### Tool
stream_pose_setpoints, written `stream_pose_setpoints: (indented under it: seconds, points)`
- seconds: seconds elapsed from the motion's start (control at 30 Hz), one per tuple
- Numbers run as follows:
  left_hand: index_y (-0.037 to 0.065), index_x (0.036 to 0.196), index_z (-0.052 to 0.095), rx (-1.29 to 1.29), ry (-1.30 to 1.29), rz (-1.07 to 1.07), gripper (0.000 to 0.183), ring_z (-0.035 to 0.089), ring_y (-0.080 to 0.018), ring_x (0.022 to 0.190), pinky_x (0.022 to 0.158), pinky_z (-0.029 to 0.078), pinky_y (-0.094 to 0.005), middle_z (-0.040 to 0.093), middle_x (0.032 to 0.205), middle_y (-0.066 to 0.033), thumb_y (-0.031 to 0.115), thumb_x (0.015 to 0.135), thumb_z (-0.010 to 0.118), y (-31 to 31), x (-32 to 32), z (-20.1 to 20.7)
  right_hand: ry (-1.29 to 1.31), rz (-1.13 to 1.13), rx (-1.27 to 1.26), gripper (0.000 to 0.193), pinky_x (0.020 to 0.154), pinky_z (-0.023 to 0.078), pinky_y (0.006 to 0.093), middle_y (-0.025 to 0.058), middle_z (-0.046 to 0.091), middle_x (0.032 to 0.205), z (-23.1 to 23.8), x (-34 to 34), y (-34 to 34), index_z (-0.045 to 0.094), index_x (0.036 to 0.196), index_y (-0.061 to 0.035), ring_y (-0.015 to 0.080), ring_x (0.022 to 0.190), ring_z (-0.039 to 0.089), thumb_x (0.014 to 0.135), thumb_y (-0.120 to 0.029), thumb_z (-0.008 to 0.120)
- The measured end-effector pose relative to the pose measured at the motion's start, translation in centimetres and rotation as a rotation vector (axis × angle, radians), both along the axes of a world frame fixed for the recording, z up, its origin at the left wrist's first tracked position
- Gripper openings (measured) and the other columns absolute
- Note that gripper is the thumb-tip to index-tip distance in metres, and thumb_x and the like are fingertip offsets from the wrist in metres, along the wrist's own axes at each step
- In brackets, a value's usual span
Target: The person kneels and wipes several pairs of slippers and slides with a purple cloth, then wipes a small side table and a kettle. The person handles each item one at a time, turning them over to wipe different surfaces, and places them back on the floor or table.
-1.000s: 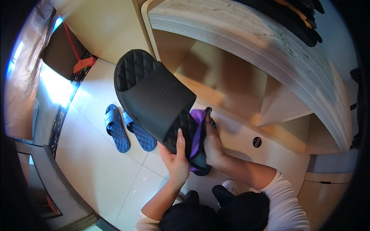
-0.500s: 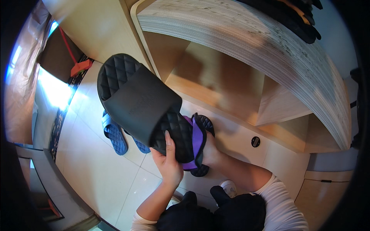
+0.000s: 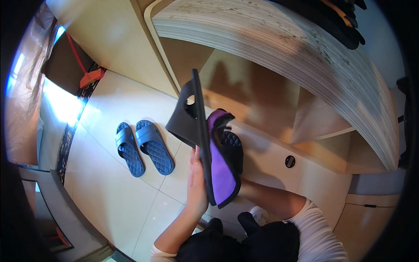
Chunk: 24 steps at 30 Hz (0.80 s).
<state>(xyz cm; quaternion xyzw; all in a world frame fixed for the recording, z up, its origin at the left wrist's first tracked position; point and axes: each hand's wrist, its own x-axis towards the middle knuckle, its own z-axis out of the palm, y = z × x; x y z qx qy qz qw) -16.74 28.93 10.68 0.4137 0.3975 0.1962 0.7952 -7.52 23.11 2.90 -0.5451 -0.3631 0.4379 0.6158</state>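
My left hand (image 3: 197, 187) grips the heel end of a black slide slipper (image 3: 185, 118) with a broad strap. The slipper is held on edge, its strap facing left and its toe end up. Against its sole side lies a purple cloth (image 3: 221, 168) with black edging, hanging in folds. My right hand is mostly hidden behind that cloth; its wrist (image 3: 248, 188) shows at the cloth's edge, and the cloth appears held in it, though the fingers do not show. Behind the cloth, a second black slipper (image 3: 234, 144) with a quilted footbed is partly visible.
A pair of blue slippers (image 3: 153, 148) stands on the tiled floor at left. Ahead is an open wooden cabinet (image 3: 248, 91) under a curved patterned top (image 3: 262, 39). A small round black device (image 3: 290, 161) lies on the floor at right. An orange broom (image 3: 91, 78) leans far left.
The black slipper has turned from strap-up to on edge and moved right, uncovering the blue slippers. The purple cloth now shows more of its face along the sole.
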Motion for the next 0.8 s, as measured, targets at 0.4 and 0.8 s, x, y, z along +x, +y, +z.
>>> stream_pose_setpoints:
  seconds: [0.4, 0.8]
  points:
    - [0.004, 0.141, 0.027, -0.612, -0.545, -0.051, 0.061, 0.041, -0.0170, 0.122, 0.104, 0.031, -0.0290, 0.040, 0.136, -0.0090, 0.027, 0.091, 0.054, 3.2, -0.3, -5.9, 0.017, -0.291, -0.055, 0.052, 0.093, 0.030, 0.0296, 0.0106, 0.036, 0.118, 6.9, -6.1, 0.0, 0.014, 0.137, -0.0013, 0.0160, 0.106, 0.035, 0.096, -0.023, 0.039]
    - [0.008, 0.142, 0.024, -0.691, -0.915, -0.128, 0.068, 0.032, -0.0232, 0.131, 0.110, 0.024, -0.0384, 0.032, 0.144, -0.0084, 0.050, 0.091, 0.042, 1.3, -0.2, -1.5, -0.839, -0.441, 0.003, 0.039, 0.104, 0.024, 0.0443, 0.0300, 0.034, 0.132, 7.3, -2.5, 1.5, 0.041, 0.125, 0.0031, 0.0451, 0.126, 0.030, 0.091, -0.014, 0.046]
